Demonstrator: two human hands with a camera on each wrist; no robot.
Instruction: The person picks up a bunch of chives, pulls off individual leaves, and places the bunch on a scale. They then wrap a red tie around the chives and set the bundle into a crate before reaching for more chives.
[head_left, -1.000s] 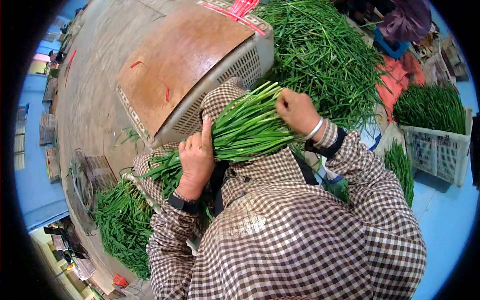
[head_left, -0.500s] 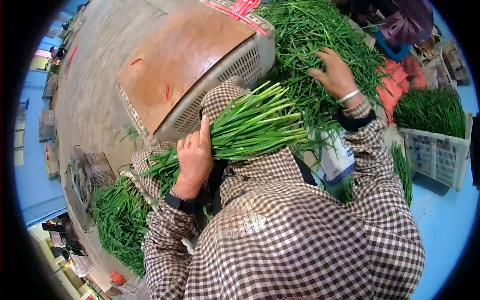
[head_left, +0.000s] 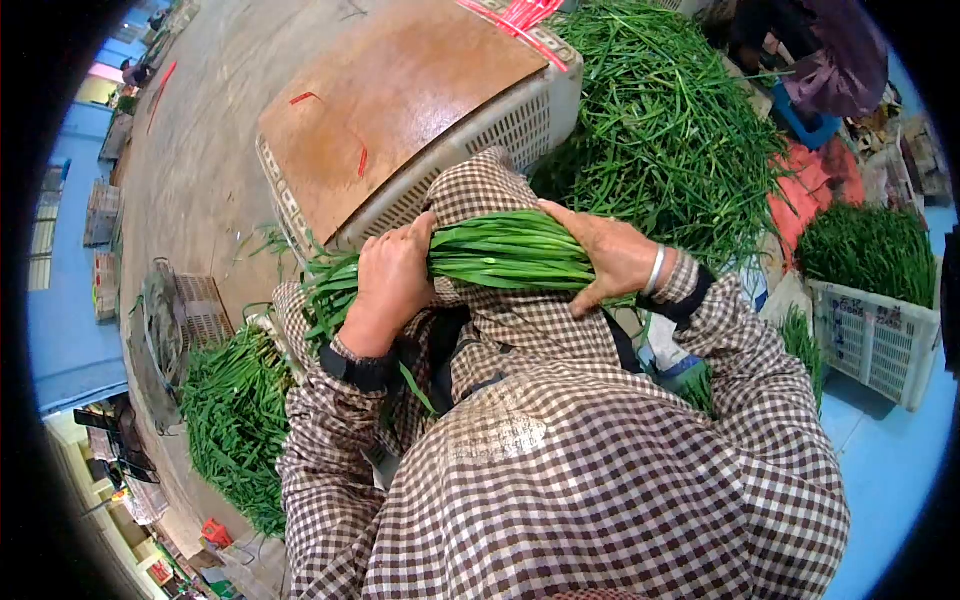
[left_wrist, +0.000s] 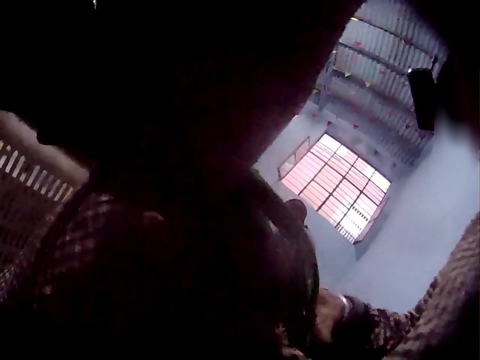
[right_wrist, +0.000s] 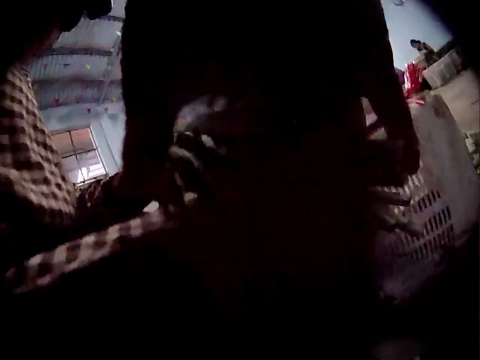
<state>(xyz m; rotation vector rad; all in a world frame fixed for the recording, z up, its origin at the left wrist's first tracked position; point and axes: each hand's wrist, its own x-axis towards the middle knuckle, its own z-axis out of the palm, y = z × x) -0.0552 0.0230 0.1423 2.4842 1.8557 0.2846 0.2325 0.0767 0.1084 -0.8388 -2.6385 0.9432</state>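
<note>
A bunch of garlic chives (head_left: 510, 250) lies across the person's lap in the head view, its leafy end to the left. The left hand (head_left: 395, 270) grips the bunch near the leaves, with fingers over the top. At the stem end, the right hand (head_left: 615, 255) holds the bunch between its spread thumb and fingers, its palm against the ends, which are hidden. Leaf tips (head_left: 330, 290) hang past the left hand over the checked trouser leg. Both wrist views are very dark; pale stems (right_wrist: 397, 214) show dimly beside the fingers in the right wrist view.
Ahead stands an upturned white crate (head_left: 520, 130) with a brown board (head_left: 400, 90) and red ties (head_left: 525, 15). A big heap of chives (head_left: 670, 130) lies ahead right, another pile (head_left: 235, 430) at left. A filled crate (head_left: 875, 345) stands right; another person (head_left: 840, 60) sits beyond.
The right hand left the stem ends, reached out toward the heap, then came back onto the stem end. The left hand has kept its grip, and the bunch now sits more level and compact.
</note>
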